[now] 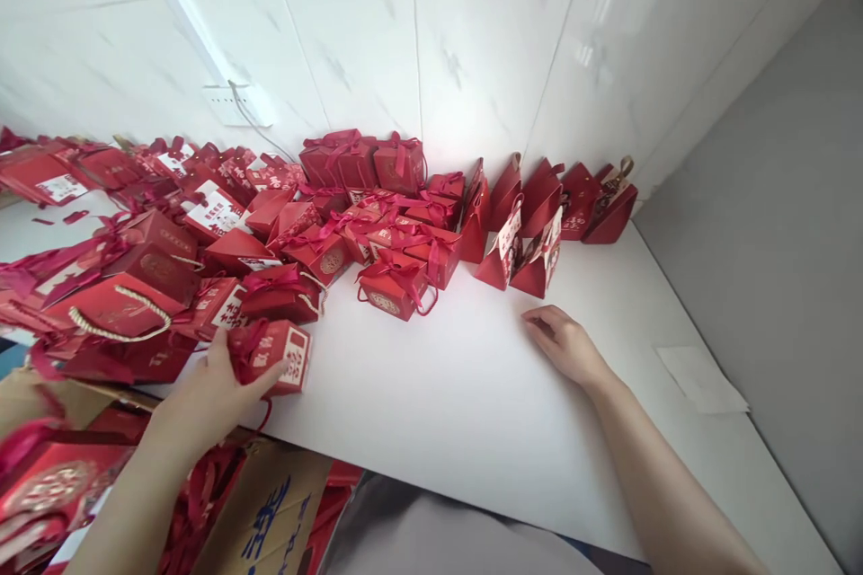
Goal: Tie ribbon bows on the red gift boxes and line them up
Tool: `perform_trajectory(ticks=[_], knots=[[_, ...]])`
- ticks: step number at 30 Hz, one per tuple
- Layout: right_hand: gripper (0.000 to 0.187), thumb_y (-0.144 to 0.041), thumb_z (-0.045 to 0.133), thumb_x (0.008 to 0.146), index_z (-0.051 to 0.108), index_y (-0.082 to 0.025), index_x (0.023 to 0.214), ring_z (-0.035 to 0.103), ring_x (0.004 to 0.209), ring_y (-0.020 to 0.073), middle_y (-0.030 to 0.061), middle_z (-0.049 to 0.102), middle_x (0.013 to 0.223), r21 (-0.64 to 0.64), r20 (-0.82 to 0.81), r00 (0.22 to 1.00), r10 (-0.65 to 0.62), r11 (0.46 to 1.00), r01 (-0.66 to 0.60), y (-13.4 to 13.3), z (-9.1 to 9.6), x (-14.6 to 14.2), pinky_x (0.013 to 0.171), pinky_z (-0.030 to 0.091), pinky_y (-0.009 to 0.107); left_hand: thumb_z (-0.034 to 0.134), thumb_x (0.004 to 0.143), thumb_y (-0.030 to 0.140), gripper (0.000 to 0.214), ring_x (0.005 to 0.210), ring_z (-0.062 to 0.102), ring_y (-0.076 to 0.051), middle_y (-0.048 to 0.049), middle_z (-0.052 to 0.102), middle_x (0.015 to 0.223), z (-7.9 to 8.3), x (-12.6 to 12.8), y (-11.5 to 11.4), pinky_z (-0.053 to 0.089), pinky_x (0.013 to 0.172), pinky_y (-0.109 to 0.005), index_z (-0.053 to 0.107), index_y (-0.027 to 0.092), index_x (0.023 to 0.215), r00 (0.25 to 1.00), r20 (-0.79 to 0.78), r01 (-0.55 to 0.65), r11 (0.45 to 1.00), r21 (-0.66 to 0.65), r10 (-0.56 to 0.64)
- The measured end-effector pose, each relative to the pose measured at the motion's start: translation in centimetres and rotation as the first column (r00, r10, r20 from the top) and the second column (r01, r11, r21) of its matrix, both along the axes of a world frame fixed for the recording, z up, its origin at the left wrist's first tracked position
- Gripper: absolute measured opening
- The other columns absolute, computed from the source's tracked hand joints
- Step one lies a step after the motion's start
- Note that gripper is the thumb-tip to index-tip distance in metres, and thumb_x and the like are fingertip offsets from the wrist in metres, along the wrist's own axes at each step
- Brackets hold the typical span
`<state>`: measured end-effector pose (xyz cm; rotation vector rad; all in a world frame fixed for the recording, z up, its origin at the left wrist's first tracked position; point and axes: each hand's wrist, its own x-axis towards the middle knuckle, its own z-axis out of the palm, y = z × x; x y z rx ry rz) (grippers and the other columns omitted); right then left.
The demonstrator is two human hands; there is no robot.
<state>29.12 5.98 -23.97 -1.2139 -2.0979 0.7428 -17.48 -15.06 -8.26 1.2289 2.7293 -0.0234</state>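
Observation:
My left hand (216, 382) is closed around a small red gift box (280, 355) with a white patterned panel and a cord loop, at the table's front left edge. Over the white table (431, 386), my right hand (563, 341) rests with its fingers curled together; nothing shows in it. Just beyond it stand triangular red gift boxes (539, 260) with loop handles. A red box with a ribbon bow (395, 283) sits near the table's middle, in front of a group of similar boxes.
Many red boxes are heaped along the left, including a large one with rope handles (152, 274). Below the front edge is a cardboard carton (270, 503) holding more boxes. A white paper (701, 377) lies by the grey panel (775, 243). A tiled wall (485, 36) stands behind.

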Motion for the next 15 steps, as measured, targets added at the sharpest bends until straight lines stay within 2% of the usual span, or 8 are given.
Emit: perform_trajectory(ticks=[2, 4, 6, 8, 11, 13, 15], knots=[[0.021, -0.036, 0.051, 0.096, 0.065, -0.024, 0.106, 0.067, 0.096, 0.0252, 0.0079, 0.067, 0.109, 0.005, -0.002, 1.0, 0.007, 1.0, -0.007, 0.0, 0.3, -0.1, 0.087, 0.055, 0.042, 0.056, 0.079, 0.075, 0.113, 0.139, 0.044, -0.042, -0.0241, 0.038, 0.154, -0.3, 0.9, -0.1, 0.042, 0.11, -0.054, 0.008, 0.011, 0.159, 0.982, 0.099, 0.161, 0.987, 0.002, -0.16], [0.02, -0.034, 0.051, 0.096, 0.065, -0.024, 0.105, 0.066, 0.096, 0.0251, 0.008, 0.066, 0.109, 0.014, -0.005, 1.0, 0.013, 1.0, -0.013, 0.0, 0.6, -0.3, 0.087, 0.054, 0.042, 0.062, 0.079, 0.069, 0.107, 0.143, 0.04, -0.036, -0.0161, 0.033, 0.159, -0.5, 1.9, 0.2, 0.039, 0.116, -0.048, 0.013, 0.019, 0.159, 0.906, 0.216, 0.364, 0.93, 0.047, -0.365], [0.019, -0.032, 0.05, 0.096, 0.066, -0.023, 0.104, 0.066, 0.096, 0.0248, 0.0079, 0.067, 0.108, 0.022, -0.008, 1.0, 0.016, 1.0, -0.016, -0.1, 0.8, -0.4, 0.088, 0.054, 0.042, 0.068, 0.079, 0.063, 0.103, 0.144, 0.039, -0.034, -0.0115, 0.033, 0.161, -0.7, 2.9, 0.9, 0.039, 0.117, -0.045, 0.016, 0.025, 0.159, 0.817, 0.306, 0.484, 0.869, 0.099, -0.489], [0.018, -0.031, 0.051, 0.096, 0.066, -0.023, 0.102, 0.067, 0.093, 0.0242, 0.0073, 0.067, 0.105, 0.048, -0.026, 1.0, 0.003, 0.999, -0.002, -0.1, 0.8, -0.5, 0.085, 0.055, 0.041, 0.07, 0.079, 0.059, 0.101, 0.144, 0.04, -0.034, -0.01, 0.034, 0.16, -0.8, 3.3, 1.8, 0.041, 0.116, -0.045, 0.018, 0.028, 0.159, 0.772, 0.344, 0.522, 0.842, 0.136, -0.535], [0.018, -0.031, 0.051, 0.096, 0.066, -0.022, 0.102, 0.068, 0.087, 0.024, 0.0079, 0.068, 0.101, 0.117, -0.081, 0.994, -0.079, 0.989, 0.088, -0.1, 0.8, -1.1, 0.081, 0.057, 0.041, 0.07, 0.079, 0.059, 0.101, 0.144, 0.038, -0.036, -0.0104, 0.033, 0.161, -0.9, 3.0, 3.4, 0.04, 0.116, -0.047, 0.017, 0.028, 0.159, 0.766, 0.329, 0.532, 0.832, 0.158, -0.552], [0.021, -0.031, 0.049, 0.097, 0.063, -0.021, 0.107, 0.066, 0.099, 0.0267, 0.0113, 0.065, 0.109, 0.172, -0.12, 0.978, -0.168, 0.967, 0.187, -0.1, 1.2, -1.8, 0.09, 0.054, 0.045, 0.068, 0.078, 0.061, 0.102, 0.145, 0.037, -0.036, -0.0124, 0.034, 0.16, -0.9, 2.4, 4.3, 0.038, 0.117, -0.049, 0.018, 0.025, 0.159, 0.786, 0.291, 0.526, 0.838, 0.148, -0.545], [0.026, -0.032, 0.049, 0.098, 0.058, -0.02, 0.119, 0.056, 0.123, 0.0298, 0.0149, 0.058, 0.125, 0.25, -0.168, 0.952, -0.258, 0.922, 0.294, 0.1, 2.4, -2.7, 0.106, 0.045, 0.051, 0.067, 0.076, 0.065, 0.103, 0.143, 0.04, -0.039, -0.0169, 0.039, 0.156, -0.9, 1.7, 4.9, 0.04, 0.114, -0.05, 0.022, 0.02, 0.157, 0.838, 0.237, 0.479, 0.871, 0.112, -0.491]])
